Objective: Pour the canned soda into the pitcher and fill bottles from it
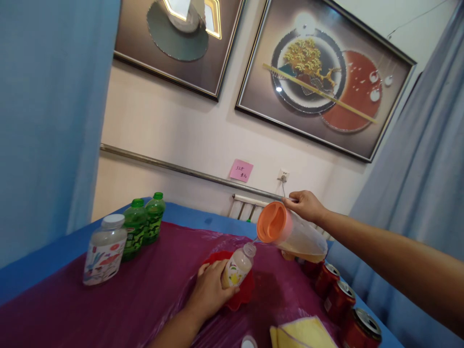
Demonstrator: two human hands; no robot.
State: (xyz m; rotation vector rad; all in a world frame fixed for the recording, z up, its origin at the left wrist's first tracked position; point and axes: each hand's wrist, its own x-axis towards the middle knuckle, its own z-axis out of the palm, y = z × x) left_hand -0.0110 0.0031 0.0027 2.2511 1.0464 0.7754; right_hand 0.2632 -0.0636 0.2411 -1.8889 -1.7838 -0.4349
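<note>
My left hand (212,287) is wrapped round a small clear bottle (239,266) with a yellow fruit label, held tilted over a red scalloped dish (241,295). By its handle, my right hand (306,205) grips a clear pitcher (302,237) with an orange lid (273,222). The pitcher is tipped on its side, with cloudy yellowish liquid inside. A thin stream runs from its spout to the bottle's open mouth. A white cap (249,342) lies at the bottom edge.
Green bottles (154,217) and a white-capped jar (105,251) stand at left on the purple sheet (152,290). Several red cans (339,299) line the right side. A folded yellow cloth (304,333) lies in front. Blue curtains (54,121) hang at both sides.
</note>
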